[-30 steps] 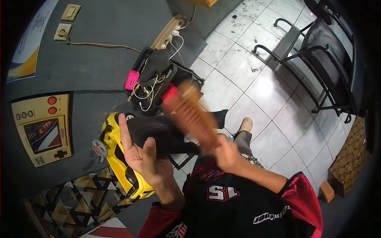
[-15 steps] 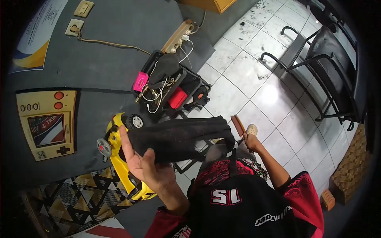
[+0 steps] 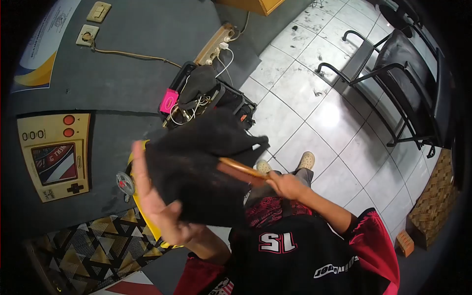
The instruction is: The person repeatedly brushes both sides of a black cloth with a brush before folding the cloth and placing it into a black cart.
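My left hand holds up a black cloth, one finger stretched along its left edge and the thumb in front. The other fingers are mostly hidden by the fabric. My right hand is closed round the end of a wooden-backed brush with reddish-brown bristles. The brush lies across the cloth's right part in this view, its bristles facing down toward my body. The cloth's far corner is lifted and blurred.
Behind the cloth stand a yellow toy car and a cart with cables and a pink box. A black padded chair is on the tiled floor, which has dark clippings. A woven box stands at right.
My right hand has swung the brush from beside the cloth to over it. The cloth has bunched and flapped upward, its right end drawn in. My left hand has shifted slightly left.
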`<state>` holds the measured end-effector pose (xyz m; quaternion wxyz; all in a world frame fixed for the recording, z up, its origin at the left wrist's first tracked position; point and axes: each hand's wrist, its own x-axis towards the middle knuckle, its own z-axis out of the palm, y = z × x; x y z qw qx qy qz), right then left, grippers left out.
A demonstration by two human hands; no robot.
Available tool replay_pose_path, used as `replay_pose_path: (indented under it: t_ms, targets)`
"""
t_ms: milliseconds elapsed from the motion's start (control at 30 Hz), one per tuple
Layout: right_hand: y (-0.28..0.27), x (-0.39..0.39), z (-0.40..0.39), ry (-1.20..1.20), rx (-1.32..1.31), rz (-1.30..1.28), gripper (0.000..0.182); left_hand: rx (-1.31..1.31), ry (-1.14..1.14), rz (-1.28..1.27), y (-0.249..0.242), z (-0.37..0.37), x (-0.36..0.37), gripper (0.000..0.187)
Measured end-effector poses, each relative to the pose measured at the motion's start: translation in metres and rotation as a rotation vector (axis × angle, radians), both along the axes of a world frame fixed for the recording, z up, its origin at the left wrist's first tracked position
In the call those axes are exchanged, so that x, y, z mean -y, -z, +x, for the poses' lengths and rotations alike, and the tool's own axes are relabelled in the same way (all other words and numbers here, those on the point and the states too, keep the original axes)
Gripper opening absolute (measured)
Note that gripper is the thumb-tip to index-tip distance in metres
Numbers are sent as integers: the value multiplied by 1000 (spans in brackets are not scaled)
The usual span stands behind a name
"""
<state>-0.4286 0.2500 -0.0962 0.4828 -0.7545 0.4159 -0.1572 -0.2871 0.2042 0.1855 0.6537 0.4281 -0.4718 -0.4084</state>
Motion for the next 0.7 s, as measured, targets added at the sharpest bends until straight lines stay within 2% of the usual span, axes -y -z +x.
replay_pose_path:
  t_ms: [33, 67, 100, 133, 167, 200, 267, 300, 333, 400, 467, 533, 600, 667, 700]
  targets:
    - [47, -7, -3, -31, -190, 65, 40, 64, -83, -60, -6, -2, 0, 84]
    - [86, -14, -12, -8, -242, 147, 43, 128, -165, -118, -10, -1, -1, 83]
    - [116, -20, -22, 39, -319, 192, 43, 130, -174, -40, -12, 8, -5, 83]
    - [144, -26, -30, 146, -365, 223, 43, 129, -175, -39, -10, 10, -7, 83]
    - [208, -40, -45, 95, -313, 201, 47, 75, -135, -50, -7, 10, -6, 82]
    - [196, -33, -52, 94, -314, 198, 47, 22, -95, -57, -4, 12, -6, 82]
    - [145, -18, -70, 409, -234, 756, 52, 29, -101, -35, 7, 27, -11, 82]
    - [129, -17, -72, 553, -75, 774, 50, 31, -107, -12, 10, 31, -12, 82]
    - [104, -14, -70, 554, -80, 775, 50, 27, -107, -8, 11, 28, -13, 82]
    - [44, -2, -60, 895, 316, 692, 44, 2, -79, 64, 15, 16, -11, 88]
    - [1, 6, -50, 780, 431, 322, 37, 9, -35, 66, 20, 7, -7, 90]
    - [-77, 9, -41, 566, 512, 309, 29, 8, 27, 58, 25, 0, -5, 90]
    - [-125, 13, -34, 289, 489, 79, 23, 39, 76, 63, 26, -4, -6, 90]
    - [-111, 10, -12, 199, 600, 109, 20, 154, 11, 87, 25, -8, -9, 91]
    - [-87, 8, -2, 221, 490, 99, 18, 123, -6, 48, 25, -9, -9, 92]
